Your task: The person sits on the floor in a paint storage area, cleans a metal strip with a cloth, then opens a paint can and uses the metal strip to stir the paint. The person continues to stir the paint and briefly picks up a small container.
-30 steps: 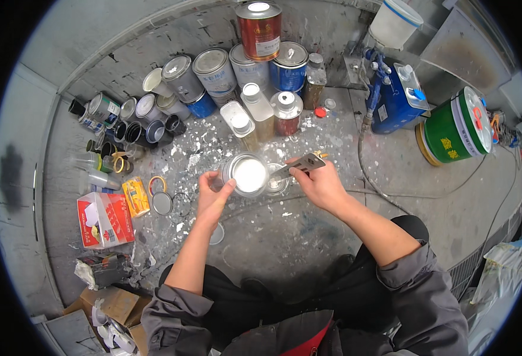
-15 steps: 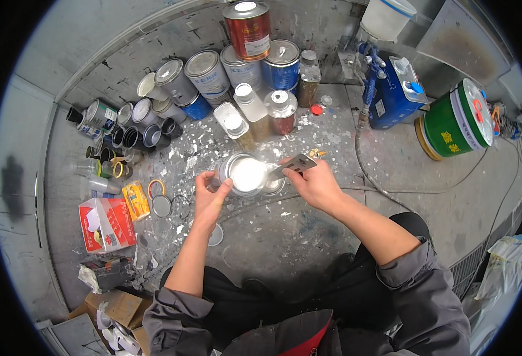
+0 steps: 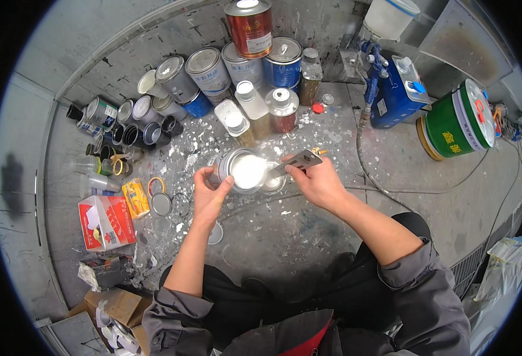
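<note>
My left hand [image 3: 209, 196] grips the side of an open metal can [image 3: 224, 168], its thumb at the rim. White paint [image 3: 250, 172] fills the can's mouth, so bright that detail is lost. The can leans to the right, over a smaller round container [image 3: 276, 186] that it partly hides. In my right hand [image 3: 320, 185] is a flat metal paint scraper [image 3: 304, 159] with cut-outs, pinched between thumb and fingers. Its lower end reaches down beside the can's right rim. Whether paint is flowing between the two is too bright to make out.
Paint cans [image 3: 209, 72] and bottles [image 3: 235, 121] crowd the back. A hose [image 3: 362, 153] runs from a blue spray gun [image 3: 370, 80] across the floor. A blue canister [image 3: 394, 98] and green bucket [image 3: 451, 124] stand right; a red box [image 3: 103, 222] stands left.
The view has shifted very slightly. The scraper and my right hand sit a touch farther right; the can stays tilted in my left hand.
</note>
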Demonstrator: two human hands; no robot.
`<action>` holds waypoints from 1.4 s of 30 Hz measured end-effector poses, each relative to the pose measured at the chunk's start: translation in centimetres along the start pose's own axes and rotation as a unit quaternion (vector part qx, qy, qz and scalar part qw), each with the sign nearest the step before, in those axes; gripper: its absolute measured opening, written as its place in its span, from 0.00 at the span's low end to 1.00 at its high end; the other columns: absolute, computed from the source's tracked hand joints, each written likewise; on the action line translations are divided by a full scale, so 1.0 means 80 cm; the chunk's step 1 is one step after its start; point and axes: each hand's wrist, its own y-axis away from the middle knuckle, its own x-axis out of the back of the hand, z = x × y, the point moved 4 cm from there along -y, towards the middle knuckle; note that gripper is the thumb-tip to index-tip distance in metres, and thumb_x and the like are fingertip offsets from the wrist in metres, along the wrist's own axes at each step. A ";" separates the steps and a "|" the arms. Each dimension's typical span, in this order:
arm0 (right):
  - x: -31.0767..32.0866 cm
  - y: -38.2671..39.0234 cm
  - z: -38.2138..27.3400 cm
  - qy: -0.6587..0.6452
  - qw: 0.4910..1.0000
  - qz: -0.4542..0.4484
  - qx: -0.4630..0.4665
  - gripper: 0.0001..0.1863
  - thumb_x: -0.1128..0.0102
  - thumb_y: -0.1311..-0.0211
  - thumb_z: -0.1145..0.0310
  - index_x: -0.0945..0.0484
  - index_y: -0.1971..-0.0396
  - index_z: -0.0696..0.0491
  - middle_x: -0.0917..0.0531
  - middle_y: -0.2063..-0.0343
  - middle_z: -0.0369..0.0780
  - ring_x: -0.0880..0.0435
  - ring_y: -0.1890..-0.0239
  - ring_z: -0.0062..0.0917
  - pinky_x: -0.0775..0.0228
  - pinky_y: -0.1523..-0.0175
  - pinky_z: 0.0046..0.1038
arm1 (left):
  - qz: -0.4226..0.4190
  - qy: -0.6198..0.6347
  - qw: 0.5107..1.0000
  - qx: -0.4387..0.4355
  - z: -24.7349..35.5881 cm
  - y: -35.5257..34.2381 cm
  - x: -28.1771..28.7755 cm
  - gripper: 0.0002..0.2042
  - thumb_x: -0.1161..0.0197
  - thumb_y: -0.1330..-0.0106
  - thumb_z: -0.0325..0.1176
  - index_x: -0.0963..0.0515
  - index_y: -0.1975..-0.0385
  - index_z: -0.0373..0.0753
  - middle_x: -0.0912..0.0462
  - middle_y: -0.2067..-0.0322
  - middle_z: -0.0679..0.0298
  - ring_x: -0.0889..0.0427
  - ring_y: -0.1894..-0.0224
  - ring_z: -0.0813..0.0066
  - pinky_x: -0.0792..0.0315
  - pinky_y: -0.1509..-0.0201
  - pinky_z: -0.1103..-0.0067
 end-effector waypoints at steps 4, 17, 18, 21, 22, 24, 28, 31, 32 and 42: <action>0.003 0.003 -0.004 -0.004 1.000 0.010 0.008 0.11 0.35 0.34 0.69 0.12 0.68 0.62 0.13 0.60 0.50 0.13 0.68 0.46 0.21 0.60 0.39 | 0.007 -0.029 0.999 -0.014 0.007 0.004 0.000 0.33 0.23 0.38 0.42 0.35 0.40 0.38 0.24 0.47 0.60 0.24 0.47 0.74 0.28 0.42 0.75; 0.005 0.004 -0.002 -0.033 0.998 0.020 0.040 0.11 0.36 0.31 0.72 0.13 0.52 0.55 0.21 0.80 0.41 0.27 0.77 0.21 0.30 0.68 0.29 | 0.009 -0.031 0.999 -0.016 0.015 0.006 -0.002 0.34 0.22 0.39 0.43 0.35 0.40 0.40 0.22 0.50 0.60 0.23 0.50 0.73 0.27 0.44 0.75; 0.005 0.004 -0.003 -0.033 0.998 0.021 0.044 0.11 0.36 0.31 0.72 0.13 0.52 0.55 0.21 0.80 0.41 0.27 0.77 0.22 0.29 0.67 0.29 | 0.009 -0.033 0.999 -0.015 0.014 0.006 -0.002 0.34 0.22 0.39 0.43 0.35 0.40 0.40 0.22 0.50 0.60 0.23 0.50 0.73 0.27 0.44 0.75; 0.006 0.004 -0.003 -0.035 0.998 0.021 0.045 0.11 0.36 0.31 0.72 0.13 0.52 0.55 0.20 0.79 0.42 0.26 0.76 0.23 0.29 0.67 0.29 | 0.009 -0.036 0.999 -0.013 0.014 0.006 -0.002 0.34 0.22 0.39 0.44 0.35 0.41 0.40 0.22 0.51 0.60 0.23 0.51 0.73 0.27 0.45 0.75; 0.007 0.005 -0.004 -0.036 0.998 0.020 0.044 0.11 0.36 0.31 0.72 0.13 0.52 0.55 0.19 0.79 0.42 0.26 0.76 0.23 0.29 0.66 0.30 | 0.009 -0.036 0.999 -0.014 0.015 0.006 -0.002 0.33 0.22 0.39 0.43 0.35 0.41 0.40 0.22 0.51 0.60 0.23 0.51 0.74 0.27 0.45 0.75; 0.010 0.005 -0.009 -0.022 0.999 0.013 0.028 0.11 0.36 0.33 0.71 0.13 0.55 0.57 0.15 0.67 0.47 0.17 0.69 0.38 0.24 0.61 0.36 | 0.009 -0.034 0.999 -0.016 0.018 0.007 -0.002 0.33 0.22 0.39 0.43 0.35 0.41 0.40 0.22 0.51 0.61 0.23 0.51 0.74 0.27 0.45 0.75; 0.014 0.007 -0.015 -0.024 0.999 0.013 0.030 0.11 0.36 0.34 0.71 0.13 0.55 0.57 0.13 0.62 0.49 0.13 0.65 0.46 0.22 0.59 0.39 | 0.009 -0.029 0.999 -0.016 0.017 0.007 -0.002 0.32 0.22 0.38 0.41 0.35 0.41 0.40 0.22 0.51 0.61 0.23 0.51 0.74 0.27 0.45 0.75; 0.017 0.009 -0.016 -0.027 0.999 0.014 0.025 0.11 0.36 0.33 0.71 0.14 0.54 0.56 0.13 0.66 0.48 0.14 0.68 0.43 0.23 0.60 0.37 | 0.003 -0.004 1.000 -0.012 0.017 0.008 -0.006 0.31 0.24 0.37 0.42 0.35 0.40 0.41 0.26 0.48 0.62 0.25 0.51 0.75 0.28 0.45 0.75; 0.018 0.010 -0.014 -0.039 0.999 0.012 0.012 0.11 0.36 0.33 0.71 0.14 0.53 0.56 0.13 0.67 0.47 0.14 0.69 0.41 0.23 0.61 0.36 | 0.000 0.009 1.000 -0.011 0.017 0.008 -0.008 0.31 0.24 0.36 0.42 0.35 0.40 0.42 0.27 0.46 0.62 0.26 0.51 0.75 0.29 0.44 0.75; 0.037 0.023 -0.020 -0.115 0.992 -0.007 -0.052 0.11 0.37 0.29 0.74 0.15 0.49 0.55 0.14 0.67 0.36 0.21 0.66 0.16 0.27 0.59 0.24 | -0.013 0.135 0.987 0.087 -0.010 0.004 0.006 0.30 0.27 0.35 0.48 0.36 0.40 0.46 0.26 0.55 0.68 0.27 0.56 0.79 0.33 0.47 0.74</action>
